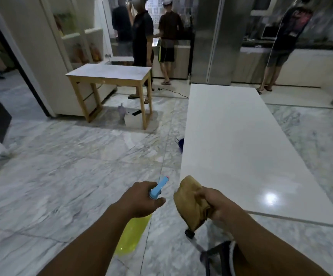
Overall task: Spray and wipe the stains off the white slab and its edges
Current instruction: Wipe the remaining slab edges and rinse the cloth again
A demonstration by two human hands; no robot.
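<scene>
My left hand [141,198] is wrapped closed around the neck of the spray bottle [135,222], just under its blue trigger head. The nozzle points toward 1 o'clock and the yellow body of cleaner hangs down below my wrist over the marble floor [62,166]. Just beside it at 3 o'clock, my right hand [214,204] is clenched on a bunched tan cloth [191,198], most of which sticks out above and below my fist. Neither the cloth nor the nozzle touches the slab.

The white slab [241,136] starts just past my right hand and runs away from me toward 12 o'clock, lying flat and raised a little off the floor. Its near corner sits right behind the cloth. The surface looks dry, with only a ceiling light glaring on it at 3 o'clock; I see no wet patch or wipe streaks, and I cannot make out stains from here. So I judge the job barely begun: tools in hand, but the spraying, the wiping of the top and the edges all lie ahead.

Further off at 11 o'clock stands a small wooden table [110,76], and beyond it several people [141,46] stand by the kitchen counters.
</scene>
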